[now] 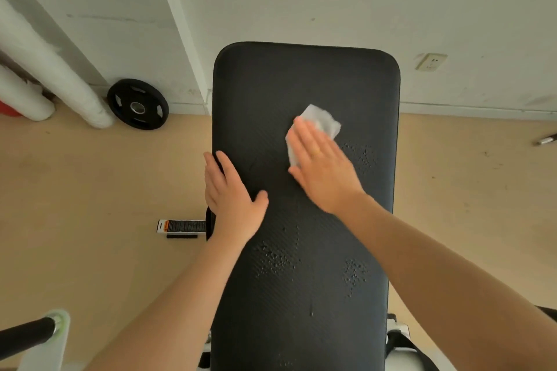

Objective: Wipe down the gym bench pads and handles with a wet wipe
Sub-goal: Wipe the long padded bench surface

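On the upper half of the black bench pad (304,84), the right hand (322,166) lies flat, fingers straight and together, pressing a white wet wipe (321,120) against the textured surface; part of the wipe sticks out beyond the fingertips, the rest is under the palm. The left hand (230,193) rests open on the pad's left edge, fingers extended along the side and thumb spread onto the top, apparently steadying the bench.

Patches of droplets (275,259) sit on the pad nearer the person and just right of the wiping hand, so much of the surface seems not yet wiped. The handles are not clearly in view.

Risks from here, as I judge them: the wipe is held only by flat pressure, so a fast stroke could leave it bunched or sliding out from under the palm. The wet patches could be missed if strokes stay near the top. A damp pad could also let the bracing left hand slip off the edge.

On the floor beyond, a weight plate (137,104) leans against the wall.
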The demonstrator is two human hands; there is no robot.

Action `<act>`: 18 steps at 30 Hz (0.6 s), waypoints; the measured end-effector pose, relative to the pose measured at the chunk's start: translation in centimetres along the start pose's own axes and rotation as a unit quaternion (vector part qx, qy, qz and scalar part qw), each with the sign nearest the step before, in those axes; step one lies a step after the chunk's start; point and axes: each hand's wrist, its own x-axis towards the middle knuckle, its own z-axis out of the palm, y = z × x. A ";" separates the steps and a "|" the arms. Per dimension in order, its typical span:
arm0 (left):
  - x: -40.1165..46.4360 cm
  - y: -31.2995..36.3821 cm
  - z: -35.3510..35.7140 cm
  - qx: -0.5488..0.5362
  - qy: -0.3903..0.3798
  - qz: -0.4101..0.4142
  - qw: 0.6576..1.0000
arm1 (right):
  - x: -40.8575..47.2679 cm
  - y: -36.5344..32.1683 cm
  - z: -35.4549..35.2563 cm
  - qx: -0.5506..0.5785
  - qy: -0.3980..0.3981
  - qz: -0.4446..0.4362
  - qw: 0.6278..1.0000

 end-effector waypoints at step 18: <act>0.2 0.4 1.6 0.094 -0.005 -0.020 0.995 | -3.4 -0.5 1.6 0.033 0.011 -0.054 0.998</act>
